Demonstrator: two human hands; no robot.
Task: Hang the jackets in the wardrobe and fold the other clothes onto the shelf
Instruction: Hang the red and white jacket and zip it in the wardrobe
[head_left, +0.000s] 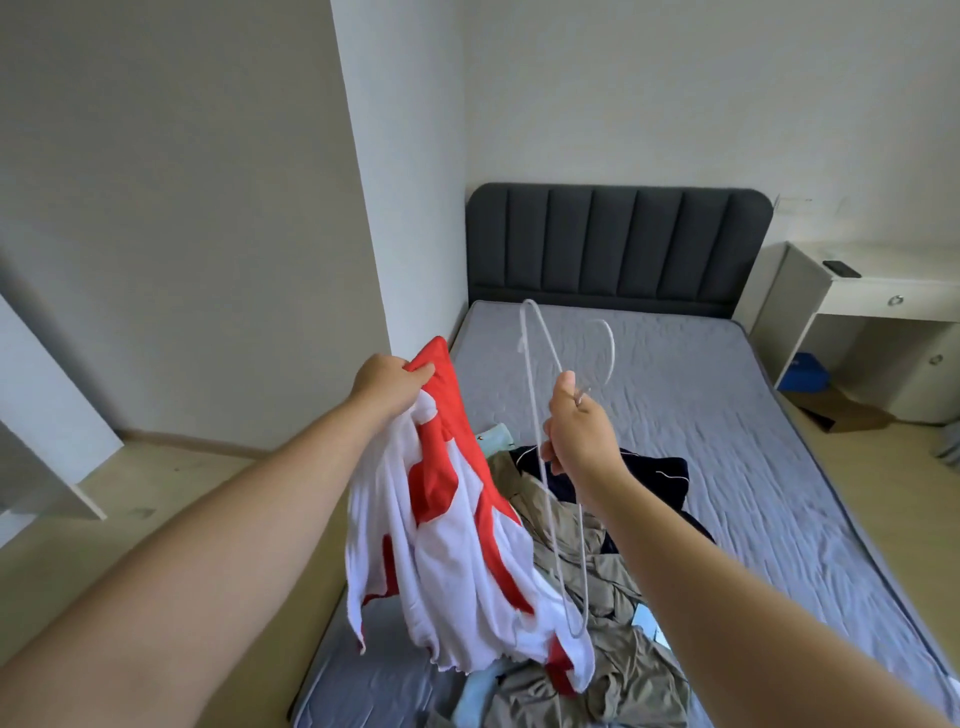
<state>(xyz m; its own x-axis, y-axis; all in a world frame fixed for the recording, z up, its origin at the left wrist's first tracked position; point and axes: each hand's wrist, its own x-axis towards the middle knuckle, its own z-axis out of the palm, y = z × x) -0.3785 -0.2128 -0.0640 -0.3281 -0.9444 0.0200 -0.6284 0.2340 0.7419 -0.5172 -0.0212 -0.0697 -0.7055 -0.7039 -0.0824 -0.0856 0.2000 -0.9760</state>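
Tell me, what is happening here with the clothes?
A person stands at the bed. The left hand grips a red and white jacket by its top and holds it up over the bed. The right hand holds a white hanger. The jacket is not yet on the hanger. More clothes lie in a pile on the bed.

Soft, even daylight fills the room, bright and without glare. The pillar (363, 156) is lit whiter than the grey wall (156, 208) on the left, so the light seems to come from the right. Shadows are faint. Wide-angle bending bows the edges and stretches the near forearms (208, 545). Detail is slightly soft throughout.
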